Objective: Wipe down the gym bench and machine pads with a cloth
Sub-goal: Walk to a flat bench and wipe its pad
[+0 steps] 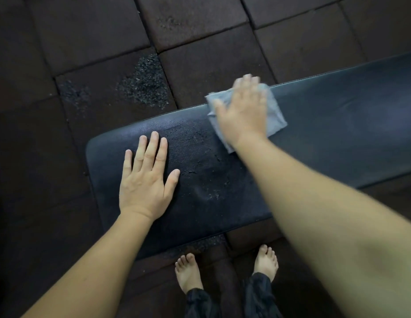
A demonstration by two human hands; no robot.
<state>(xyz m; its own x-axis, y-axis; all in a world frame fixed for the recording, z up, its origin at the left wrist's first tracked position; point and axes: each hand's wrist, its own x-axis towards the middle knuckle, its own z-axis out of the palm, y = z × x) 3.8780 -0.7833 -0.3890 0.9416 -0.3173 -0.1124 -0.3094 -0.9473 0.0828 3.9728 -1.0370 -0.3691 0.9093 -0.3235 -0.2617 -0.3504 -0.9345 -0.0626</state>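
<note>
Currently right hand (242, 111), fingers flat, presses cloth (274, 115) at bench (337, 125) far edge. Left hand (143, 177) splayed flat near the end. Speckled patch (200, 157) lies between them, along bench's long axis.

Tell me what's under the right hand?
A grey cloth, pressed onto the black bench pad by the right hand. The cloth's middle and the pad beneath are hidden.

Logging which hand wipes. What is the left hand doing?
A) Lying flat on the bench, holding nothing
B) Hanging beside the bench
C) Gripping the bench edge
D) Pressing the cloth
A: the left hand lies flat on the bench, fingers straight, while the right hand presses the cloth.
</note>
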